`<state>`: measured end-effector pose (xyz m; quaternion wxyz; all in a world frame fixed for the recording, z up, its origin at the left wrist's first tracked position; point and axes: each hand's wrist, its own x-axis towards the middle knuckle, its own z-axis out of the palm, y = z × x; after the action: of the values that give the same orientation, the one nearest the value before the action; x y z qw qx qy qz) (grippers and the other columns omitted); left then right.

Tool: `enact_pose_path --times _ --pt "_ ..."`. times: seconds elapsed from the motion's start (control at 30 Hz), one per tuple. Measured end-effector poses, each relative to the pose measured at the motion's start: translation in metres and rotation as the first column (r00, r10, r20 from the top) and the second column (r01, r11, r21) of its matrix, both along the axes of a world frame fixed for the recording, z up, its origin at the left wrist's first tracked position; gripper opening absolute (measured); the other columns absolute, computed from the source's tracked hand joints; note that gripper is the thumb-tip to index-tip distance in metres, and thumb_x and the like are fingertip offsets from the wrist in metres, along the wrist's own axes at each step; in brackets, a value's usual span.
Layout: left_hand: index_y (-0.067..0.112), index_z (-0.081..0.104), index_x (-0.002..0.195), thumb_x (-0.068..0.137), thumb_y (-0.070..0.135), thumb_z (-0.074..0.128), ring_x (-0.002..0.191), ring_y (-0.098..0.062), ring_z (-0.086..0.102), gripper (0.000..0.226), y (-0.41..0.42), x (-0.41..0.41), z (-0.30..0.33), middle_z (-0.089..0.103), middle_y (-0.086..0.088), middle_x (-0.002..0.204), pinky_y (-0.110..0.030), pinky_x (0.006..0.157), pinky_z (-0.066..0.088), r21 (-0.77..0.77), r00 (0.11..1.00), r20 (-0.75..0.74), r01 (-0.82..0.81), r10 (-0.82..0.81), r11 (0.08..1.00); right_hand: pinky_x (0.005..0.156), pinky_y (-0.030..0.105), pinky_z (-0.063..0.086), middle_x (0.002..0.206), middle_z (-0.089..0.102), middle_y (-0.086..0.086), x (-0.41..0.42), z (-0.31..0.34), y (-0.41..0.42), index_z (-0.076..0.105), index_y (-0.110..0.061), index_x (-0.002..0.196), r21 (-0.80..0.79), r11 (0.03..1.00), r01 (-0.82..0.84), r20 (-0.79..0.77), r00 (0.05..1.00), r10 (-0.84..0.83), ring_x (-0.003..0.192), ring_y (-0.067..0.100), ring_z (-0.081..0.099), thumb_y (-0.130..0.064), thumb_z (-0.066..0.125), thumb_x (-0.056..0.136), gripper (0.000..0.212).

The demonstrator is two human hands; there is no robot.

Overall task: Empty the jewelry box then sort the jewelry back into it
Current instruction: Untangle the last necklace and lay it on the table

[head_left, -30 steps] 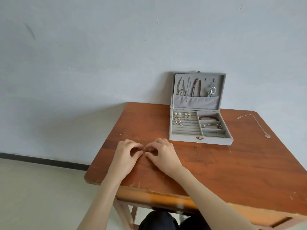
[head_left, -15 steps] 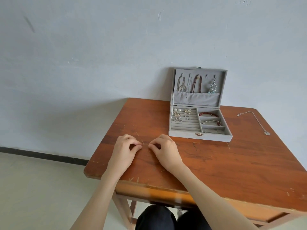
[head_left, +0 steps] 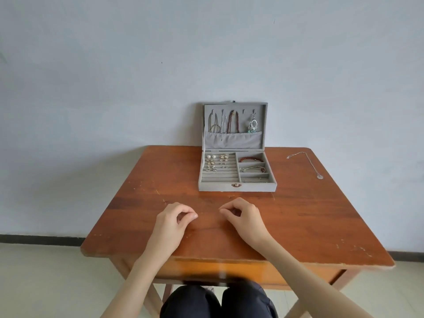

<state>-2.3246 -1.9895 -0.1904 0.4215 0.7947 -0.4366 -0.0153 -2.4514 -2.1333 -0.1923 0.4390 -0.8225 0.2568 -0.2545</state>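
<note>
Hands (head_left: pixel 211 218) now apart, jewelry box (head_left: pixel 237 173) beyond.

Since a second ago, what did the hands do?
The left hand and right hand were fingertip to fingertip over something tiny; they have drawn apart sideways, fingers curled. Whether either holds it now is too small to tell. The jewelry box and the necklace on the table stayed put.

light: soft, even daylight | shadows: faint | focus: sharp | edges: slight wide-angle bowing
</note>
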Motion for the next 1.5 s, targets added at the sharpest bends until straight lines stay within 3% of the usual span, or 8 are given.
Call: enact_pose_path --times 0.2,0.4,0.53,0.63,0.8,1.07,1.3,1.5 --pt "0.027 0.061 0.079 0.085 0.027 0.063 0.082 -0.005 0.053 0.007 -0.083 -0.067 0.003 0.062 0.009 0.088 -0.008 0.072 0.036 0.095 0.971 -0.067 0.237 -0.231 0.967 0.069 0.004 0.039 0.086 0.065 -0.008 -0.074 0.001 -0.055 0.071 -0.014 0.084 -0.009 0.989 0.146 -0.030 0.989 -0.146 0.078 0.005 0.056 -0.014 0.065 0.084 0.007" --pt "0.019 0.063 0.082 0.086 0.029 0.062 0.071 0.001 0.044 0.011 -0.161 -0.128 -0.004 0.055 0.010 0.085 -0.009 0.068 0.034 0.109 0.932 -0.061 0.363 -0.358 0.925 0.069 0.008 0.041 0.087 0.062 -0.009 -0.136 0.001 -0.120 0.070 -0.019 0.083 -0.041 0.946 0.321 -0.056 0.945 -0.323 0.078 0.003 0.055 -0.017 0.063 0.085 0.007" --pt "0.015 0.065 0.084 0.086 0.025 0.062 0.075 -0.007 0.044 0.011 -0.216 -0.143 -0.004 0.056 0.005 0.089 -0.015 0.070 0.029 0.097 0.933 -0.098 0.354 -0.345 0.930 0.068 0.007 0.039 0.091 0.062 -0.005 -0.148 0.002 -0.156 0.071 -0.015 0.086 -0.029 0.918 0.395 -0.059 0.916 -0.396 0.077 0.003 0.053 -0.015 0.062 0.086 0.009" --pt "0.015 0.066 0.083 0.086 0.024 0.062 0.083 -0.010 0.047 0.011 -0.253 -0.143 -0.006 0.055 0.005 0.089 -0.019 0.076 0.033 0.102 0.943 -0.110 0.324 -0.313 0.941 0.075 0.016 0.035 0.091 0.060 -0.002 -0.151 0.001 -0.184 0.071 -0.014 0.084 -0.070 0.903 0.423 -0.094 0.899 -0.428 0.082 0.011 0.053 -0.013 0.061 0.085 0.009" --pt "0.016 0.066 0.079 0.085 0.024 0.063 0.087 -0.012 0.047 0.010 -0.295 -0.141 -0.008 0.051 0.007 0.083 -0.025 0.083 0.037 0.107 0.944 -0.074 0.329 -0.322 0.938 0.084 0.026 0.041 0.092 0.062 0.005 -0.151 -0.008 -0.213 0.072 -0.013 0.083 -0.097 0.895 0.435 -0.083 0.893 -0.443 0.089 0.020 0.055 -0.011 0.063 0.084 0.010" --pt "0.016 0.070 0.080 0.083 0.023 0.065 0.088 -0.010 0.046 0.008 -0.313 -0.140 -0.011 0.051 0.007 0.084 -0.022 0.080 0.034 0.073 0.944 -0.062 0.329 -0.325 0.941 0.078 0.018 0.035 0.094 0.060 0.001 -0.146 -0.018 -0.223 0.073 -0.018 0.086 -0.052 0.910 0.412 -0.051 0.909 -0.414 0.089 0.015 0.054 -0.014 0.064 0.083 0.010" --pt "0.017 0.070 0.093 0.086 0.019 0.062 0.096 -0.012 0.048 0.011 -0.306 -0.138 -0.012 0.053 0.007 0.093 -0.021 0.084 0.035 0.101 0.932 -0.030 0.363 -0.362 0.926 0.073 0.003 0.033 0.096 0.059 0.004 -0.148 -0.016 -0.220 0.072 -0.016 0.093 -0.146 0.909 0.390 -0.092 0.910 -0.405 0.094 0.016 0.049 -0.014 0.061 0.086 0.014" --pt "0.016 0.056 0.122 0.092 0.024 0.053 0.109 -0.012 0.051 0.031 -0.284 -0.129 0.002 0.054 0.001 0.120 -0.023 0.095 0.038 0.202 0.887 0.011 0.451 -0.462 0.869 0.081 0.019 0.034 0.097 0.062 0.000 -0.151 -0.003 -0.210 0.068 -0.021 0.106 -0.219 0.910 0.352 -0.148 0.910 -0.387 0.098 0.017 0.050 -0.016 0.059 0.087 0.022"
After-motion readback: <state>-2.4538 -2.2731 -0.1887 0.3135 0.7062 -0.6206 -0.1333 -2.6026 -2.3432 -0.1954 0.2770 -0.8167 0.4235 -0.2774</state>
